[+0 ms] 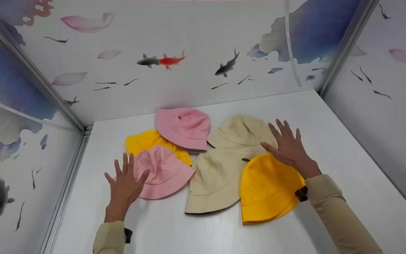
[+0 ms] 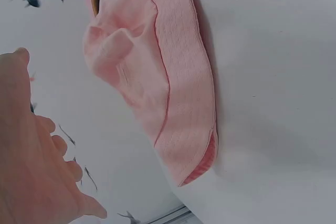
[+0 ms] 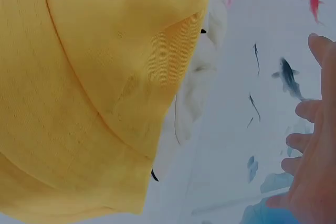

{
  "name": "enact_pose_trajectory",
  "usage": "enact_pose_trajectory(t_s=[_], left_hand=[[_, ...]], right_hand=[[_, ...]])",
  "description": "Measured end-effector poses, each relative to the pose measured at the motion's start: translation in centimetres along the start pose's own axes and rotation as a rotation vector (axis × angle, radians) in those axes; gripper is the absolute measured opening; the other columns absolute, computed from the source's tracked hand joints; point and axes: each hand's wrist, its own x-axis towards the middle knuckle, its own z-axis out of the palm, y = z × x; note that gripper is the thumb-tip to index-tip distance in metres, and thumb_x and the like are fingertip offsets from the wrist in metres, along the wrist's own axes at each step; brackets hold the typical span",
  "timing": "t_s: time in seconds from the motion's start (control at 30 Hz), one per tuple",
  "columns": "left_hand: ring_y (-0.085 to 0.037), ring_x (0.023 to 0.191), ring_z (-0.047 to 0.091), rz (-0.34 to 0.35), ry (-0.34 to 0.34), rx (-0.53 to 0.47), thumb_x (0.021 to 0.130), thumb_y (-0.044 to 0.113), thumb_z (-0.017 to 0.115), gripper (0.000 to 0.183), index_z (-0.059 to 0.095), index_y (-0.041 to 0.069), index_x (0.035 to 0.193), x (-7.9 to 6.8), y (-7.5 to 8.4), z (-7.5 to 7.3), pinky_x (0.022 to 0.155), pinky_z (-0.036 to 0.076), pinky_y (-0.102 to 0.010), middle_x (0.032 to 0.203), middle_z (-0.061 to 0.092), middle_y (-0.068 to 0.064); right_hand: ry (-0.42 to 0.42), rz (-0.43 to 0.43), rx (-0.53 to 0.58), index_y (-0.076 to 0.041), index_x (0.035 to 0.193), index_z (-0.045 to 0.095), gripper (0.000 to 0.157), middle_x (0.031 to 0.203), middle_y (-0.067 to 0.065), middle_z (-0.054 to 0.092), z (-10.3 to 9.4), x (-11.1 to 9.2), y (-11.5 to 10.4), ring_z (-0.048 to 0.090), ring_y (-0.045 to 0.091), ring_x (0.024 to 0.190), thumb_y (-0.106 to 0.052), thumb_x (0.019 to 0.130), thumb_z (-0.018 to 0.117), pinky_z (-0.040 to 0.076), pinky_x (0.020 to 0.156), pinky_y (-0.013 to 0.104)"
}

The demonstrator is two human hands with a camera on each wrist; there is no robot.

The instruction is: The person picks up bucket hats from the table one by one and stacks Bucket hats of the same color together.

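Observation:
In the head view, my left hand (image 1: 123,183) is spread with straight fingers beside and above the near pink bucket hat (image 1: 164,173). The left wrist view shows that hand apart from the pink hat's crumpled crown. My right hand (image 1: 289,146), its fingers also spread, hovers over the yellow hat (image 1: 270,187) and the edge of the far beige hat (image 1: 241,130); the right wrist view shows nothing in it. A near beige hat (image 1: 217,176) lies between the near pink and yellow hats. Behind them are another pink hat (image 1: 185,127) and a partly covered yellow hat (image 1: 146,139).
The hats overlap in a cluster on a white table (image 1: 174,233). White panels printed with fish and petals (image 1: 196,31) stand at the back and both sides, joined by metal corner posts (image 1: 347,46).

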Motion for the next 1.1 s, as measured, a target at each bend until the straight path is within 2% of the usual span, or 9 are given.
enact_pose_trajectory(t_s=[0.13, 0.37, 0.57, 0.7, 0.9, 1.0, 1.1], left_hand=[[-0.048, 0.153, -0.007, -0.021, -0.021, -0.04, 0.099, 0.063, 0.04, 0.088, 0.002, 0.014, 0.162, -0.2, -0.2, -0.2, 0.112, -0.012, -0.078, 0.169, -0.005, -0.014], [-0.048, 0.153, -0.005, -0.05, -0.036, -0.11, 0.1, 0.058, 0.043, 0.087, 0.002, 0.012, 0.162, -0.5, -0.6, -0.1, 0.116, -0.004, -0.076, 0.169, -0.005, -0.015], [-0.047, 0.153, -0.005, -0.11, -0.101, -0.209, 0.102, 0.055, 0.043, 0.085, 0.004, 0.01, 0.161, -0.8, -1.0, -0.4, 0.117, -0.004, -0.074, 0.169, -0.005, -0.016], [-0.046, 0.154, -0.004, -0.135, -0.126, -0.273, 0.103, 0.053, 0.043, 0.084, 0.002, 0.009, 0.161, -0.8, -1.3, -0.5, 0.118, -0.004, -0.072, 0.169, -0.003, -0.017], [-0.042, 0.155, 0.005, -0.15, -0.124, -0.37, 0.101, 0.059, 0.043, 0.087, 0.004, 0.009, 0.161, -0.8, -2.0, -0.3, 0.123, 0.008, -0.063, 0.169, 0.005, -0.018], [-0.04, 0.155, 0.011, -0.156, -0.126, -0.414, 0.103, 0.053, 0.044, 0.082, 0.009, 0.007, 0.161, -0.8, -2.2, -0.1, 0.124, 0.015, -0.059, 0.168, 0.01, -0.019], [-0.041, 0.153, 0.016, -0.17, -0.112, -0.449, 0.105, 0.041, 0.046, 0.072, 0.014, 0.005, 0.159, -0.9, -2.5, 0.1, 0.123, 0.019, -0.058, 0.166, 0.015, -0.021]], right_hand=[[0.004, -0.014, 0.057, -0.01, 0.16, 0.02, 0.08, 0.167, 0.021, 0.011, 0.4, -0.1, -0.8, 0.007, 0.044, 0.154, -0.054, 0.1, 0.05, 0.003, 0.12, 0.071], [0.012, -0.043, 0.22, -0.007, 0.158, 0.026, 0.082, 0.166, 0.021, 0.018, 0.7, -0.3, -2.6, 0.026, 0.048, 0.147, -0.049, 0.097, 0.06, 0.02, 0.117, 0.072], [-0.063, -0.032, 0.428, -0.013, 0.159, 0.025, 0.084, 0.167, 0.017, 0.017, 1.5, -0.6, -4.5, 0.025, 0.045, 0.15, -0.051, 0.094, 0.064, 0.025, 0.117, 0.068], [-0.068, -0.04, 0.541, -0.013, 0.158, 0.029, 0.082, 0.165, 0.016, 0.023, 2.1, -0.7, -5.7, 0.027, 0.042, 0.15, -0.045, 0.094, 0.067, 0.028, 0.118, 0.064], [-0.051, -0.038, 0.688, -0.014, 0.155, 0.034, 0.073, 0.162, 0.015, 0.029, 3.2, -0.8, -7.1, 0.033, 0.036, 0.147, -0.037, 0.095, 0.068, 0.033, 0.118, 0.058], [-0.079, -0.015, 0.803, -0.013, 0.154, 0.037, 0.068, 0.161, 0.013, 0.032, 3.5, -0.9, -7.8, 0.036, 0.035, 0.147, -0.035, 0.096, 0.067, 0.035, 0.118, 0.057], [-0.11, 0.005, 0.9, -0.011, 0.152, 0.039, 0.065, 0.16, 0.013, 0.035, 3.7, -0.9, -8.7, 0.037, 0.035, 0.147, -0.033, 0.097, 0.066, 0.038, 0.117, 0.054]])
